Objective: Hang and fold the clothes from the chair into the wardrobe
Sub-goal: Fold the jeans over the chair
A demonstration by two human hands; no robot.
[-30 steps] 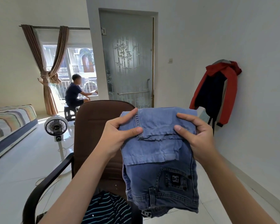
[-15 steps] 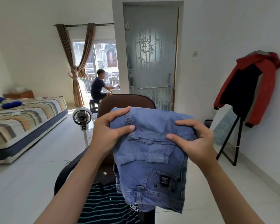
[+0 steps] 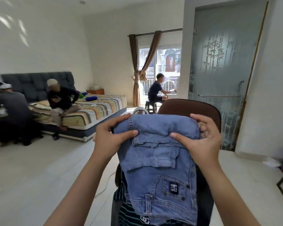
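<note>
The folded jeans (image 3: 158,154) are still gripped by the left hand (image 3: 112,137) and right hand (image 3: 201,139), above the chair (image 3: 191,108). A bed (image 3: 95,110) at nine o'clock has been brought into view.

A single head-worn wide-angle view looks forward and slightly down from the wearer's own standpoint, close over the raised forearms, facing across the room toward the bed (image 3: 95,110) and window (image 3: 160,70).
</note>
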